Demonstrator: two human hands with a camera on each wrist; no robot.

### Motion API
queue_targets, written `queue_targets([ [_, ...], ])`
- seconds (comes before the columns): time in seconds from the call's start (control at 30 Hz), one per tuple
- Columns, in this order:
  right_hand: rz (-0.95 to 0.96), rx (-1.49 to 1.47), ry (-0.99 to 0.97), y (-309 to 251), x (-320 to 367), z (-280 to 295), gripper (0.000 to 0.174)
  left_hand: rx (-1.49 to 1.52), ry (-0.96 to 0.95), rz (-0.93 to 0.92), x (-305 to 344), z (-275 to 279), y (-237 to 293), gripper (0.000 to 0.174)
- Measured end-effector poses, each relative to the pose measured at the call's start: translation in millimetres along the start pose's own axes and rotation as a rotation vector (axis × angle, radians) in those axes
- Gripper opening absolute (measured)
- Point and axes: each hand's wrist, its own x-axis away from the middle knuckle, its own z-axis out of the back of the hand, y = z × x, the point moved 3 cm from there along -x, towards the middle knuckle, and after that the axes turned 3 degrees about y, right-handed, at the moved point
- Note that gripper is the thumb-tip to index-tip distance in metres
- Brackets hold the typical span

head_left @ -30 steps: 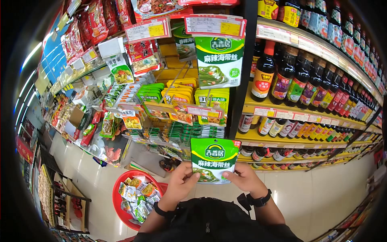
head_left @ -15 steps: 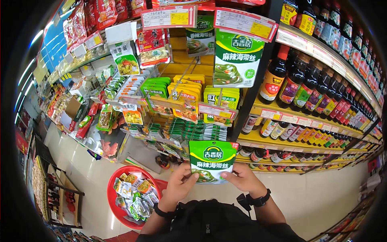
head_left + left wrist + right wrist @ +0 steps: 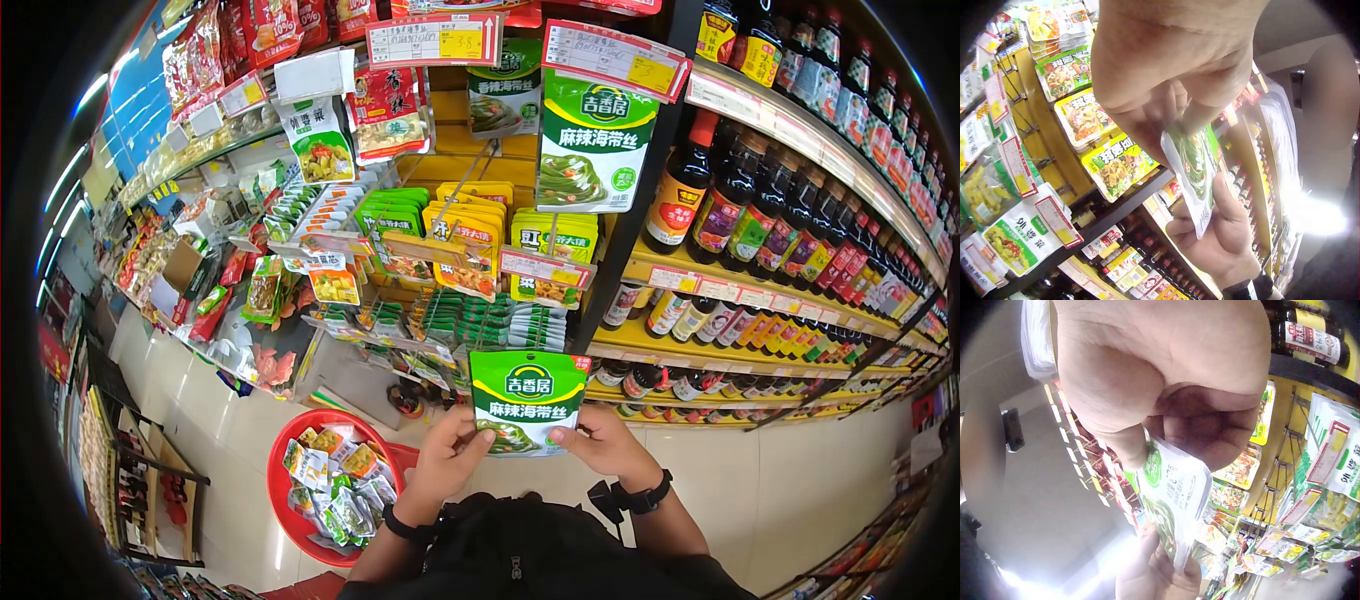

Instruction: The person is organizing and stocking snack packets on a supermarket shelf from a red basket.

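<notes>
The packet (image 3: 528, 400) is bright green, with a white band of dark lettering and a picture of dark green strips. Above the packet hangs a pouch (image 3: 595, 140) in the same green and white. Lower left of the packet the basket (image 3: 278, 455) is red. To its right, dark bottles (image 3: 735, 215) with red and yellow labels stand on yellow shelves (image 3: 700, 352).

We see green packet (image 3: 527, 400): flat pouch, glossy. Upper half green with round yellow-and-white logo; white band below it carries green Chinese characters; lower part shows green shredded strands. Small red mark at top right corner. Upright, front toward us, top edge level, held in mid-air. We note lower corners pinched: left hand (image 3: 447, 455) at left corner, right hand (image 3: 600, 445) at right.
</notes>
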Motion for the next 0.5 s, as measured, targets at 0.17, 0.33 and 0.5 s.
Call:
queue_targets([
  [0.17, -0.003, -0.031, 0.004, -5, 3, -2, 0.020, -0.043, -0.009, -0.001, 2, 2, -1, 0.017],
  [0.33, -0.010, -0.036, 0.019, -5, 4, -3, 0.021, -0.069, -0.021, -0.014, 1, 5, -1, 0.017],
  [0.5, -0.048, -0.060, 0.018, -2, 0, -11, 0.020, -0.058, -0.007, -0.008, 4, 12, -2, 0.017],
])
